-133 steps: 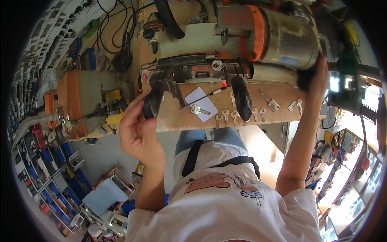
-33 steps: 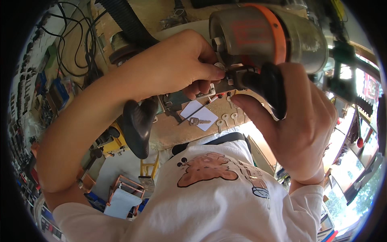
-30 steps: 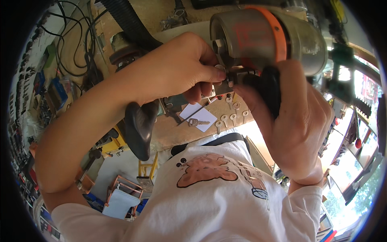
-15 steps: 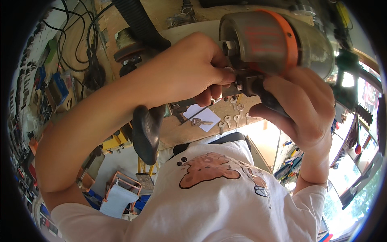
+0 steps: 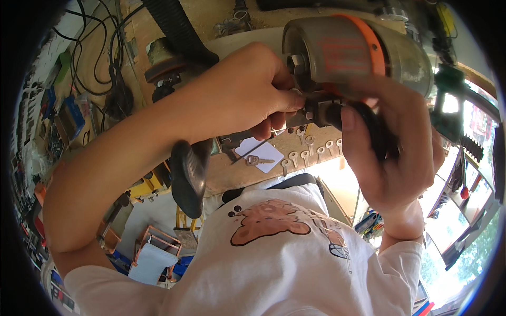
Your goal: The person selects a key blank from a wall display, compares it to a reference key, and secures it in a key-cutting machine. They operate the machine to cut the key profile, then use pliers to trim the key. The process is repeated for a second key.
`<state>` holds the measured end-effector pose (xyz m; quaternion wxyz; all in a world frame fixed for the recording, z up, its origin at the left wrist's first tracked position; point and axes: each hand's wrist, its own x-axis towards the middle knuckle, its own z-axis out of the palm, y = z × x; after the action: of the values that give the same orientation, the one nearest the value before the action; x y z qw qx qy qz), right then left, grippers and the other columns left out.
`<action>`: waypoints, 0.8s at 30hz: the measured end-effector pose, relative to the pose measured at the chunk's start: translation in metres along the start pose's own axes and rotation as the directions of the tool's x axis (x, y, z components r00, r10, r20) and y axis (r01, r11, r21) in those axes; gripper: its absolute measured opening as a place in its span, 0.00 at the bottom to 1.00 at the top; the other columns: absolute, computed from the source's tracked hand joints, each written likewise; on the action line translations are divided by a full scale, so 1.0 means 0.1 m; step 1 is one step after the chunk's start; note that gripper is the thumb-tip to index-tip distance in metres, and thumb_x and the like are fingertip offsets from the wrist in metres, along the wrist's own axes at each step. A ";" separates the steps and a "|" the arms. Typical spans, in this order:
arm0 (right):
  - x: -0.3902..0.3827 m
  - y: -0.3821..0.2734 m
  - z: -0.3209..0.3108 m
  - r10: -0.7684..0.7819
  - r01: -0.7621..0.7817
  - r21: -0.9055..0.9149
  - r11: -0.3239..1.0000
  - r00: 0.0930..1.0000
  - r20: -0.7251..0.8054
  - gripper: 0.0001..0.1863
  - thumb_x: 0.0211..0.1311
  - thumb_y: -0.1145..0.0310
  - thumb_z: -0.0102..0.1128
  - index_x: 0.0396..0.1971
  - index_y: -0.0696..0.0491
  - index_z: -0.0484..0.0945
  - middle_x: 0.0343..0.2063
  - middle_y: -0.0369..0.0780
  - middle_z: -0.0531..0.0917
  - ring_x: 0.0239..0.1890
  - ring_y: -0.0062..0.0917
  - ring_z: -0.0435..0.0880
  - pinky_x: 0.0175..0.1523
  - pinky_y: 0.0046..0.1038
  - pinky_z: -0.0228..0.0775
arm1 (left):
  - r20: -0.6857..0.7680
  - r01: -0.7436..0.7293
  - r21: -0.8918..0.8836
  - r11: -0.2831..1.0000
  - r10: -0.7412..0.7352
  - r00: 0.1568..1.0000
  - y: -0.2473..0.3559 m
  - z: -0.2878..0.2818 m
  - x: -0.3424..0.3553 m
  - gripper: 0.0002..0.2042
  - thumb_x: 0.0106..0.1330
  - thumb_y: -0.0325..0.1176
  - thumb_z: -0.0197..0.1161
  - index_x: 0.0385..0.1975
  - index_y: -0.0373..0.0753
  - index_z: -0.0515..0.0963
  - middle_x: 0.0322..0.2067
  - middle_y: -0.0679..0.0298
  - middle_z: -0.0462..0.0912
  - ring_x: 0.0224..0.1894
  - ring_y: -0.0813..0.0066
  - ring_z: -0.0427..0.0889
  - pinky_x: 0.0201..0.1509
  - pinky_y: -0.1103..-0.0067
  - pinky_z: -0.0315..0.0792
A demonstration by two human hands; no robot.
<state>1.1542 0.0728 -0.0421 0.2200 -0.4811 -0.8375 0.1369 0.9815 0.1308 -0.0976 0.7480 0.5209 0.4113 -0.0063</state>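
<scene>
My left hand (image 5: 253, 87) is closed in a pinch beside a small metal clamp (image 5: 315, 109) on a key-cutting machine; whatever lies between the thumb and finger is hidden. My right hand (image 5: 406, 142), a little blurred, curls round a black knob (image 5: 373, 126) to the right of that clamp. Just above the hands sits the machine's grey motor housing (image 5: 337, 52) with an orange band. A black lever handle (image 5: 188, 179) hangs below my left forearm. Under my hands, a metal key (image 5: 259, 160) lies on a white card (image 5: 271, 167).
Several loose keys (image 5: 304, 157) line the front of the wooden bench (image 5: 232, 176). A ribbed black hose (image 5: 176, 26) and dark cables (image 5: 113, 47) run behind on the left. Another green machine (image 5: 452, 84) stands at the right. A stool with a light blue seat (image 5: 152, 263) is lower left.
My right hand has rolled round the black knob; its thumb is raised and more of the knob shows. The left hand keeps its pinch at the clamp. The view has shifted slightly.
</scene>
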 end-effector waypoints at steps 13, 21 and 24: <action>0.39 0.06 -0.41 -0.388 0.435 0.011 0.900 0.791 0.473 0.15 0.33 0.71 0.63 0.28 0.56 0.79 0.37 0.42 0.79 0.36 0.31 0.75 0.36 0.29 0.73 | 0.016 -0.011 0.008 1.000 0.011 1.000 -0.01 -0.05 0.01 0.09 0.56 0.29 0.56 0.23 0.27 0.75 0.15 0.62 0.74 0.15 0.78 0.75 0.20 0.84 0.68; 0.39 0.36 -0.25 -0.625 0.617 0.108 0.779 0.753 0.208 0.21 0.38 0.57 0.65 0.25 0.61 0.75 0.21 0.42 0.77 0.20 0.28 0.72 0.32 0.33 0.70 | 0.023 0.069 0.104 0.992 -0.072 0.997 0.13 -0.06 -0.05 0.10 0.57 0.31 0.57 0.25 0.29 0.76 0.15 0.66 0.74 0.16 0.82 0.73 0.20 0.86 0.66; 0.29 0.49 -0.21 -0.607 0.594 0.121 0.795 0.775 0.179 0.26 0.42 0.51 0.63 0.27 0.63 0.75 0.23 0.43 0.77 0.25 0.32 0.75 0.34 0.35 0.70 | -0.028 -0.105 0.456 0.884 0.132 0.991 0.14 -0.11 -0.13 0.09 0.58 0.30 0.55 0.27 0.28 0.76 0.16 0.66 0.74 0.17 0.81 0.73 0.21 0.85 0.67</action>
<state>1.1885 0.1230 -0.0387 0.1767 -0.1652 -0.9611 0.1335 0.9723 0.1403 -0.0800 0.5924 0.7052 0.3873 -0.0413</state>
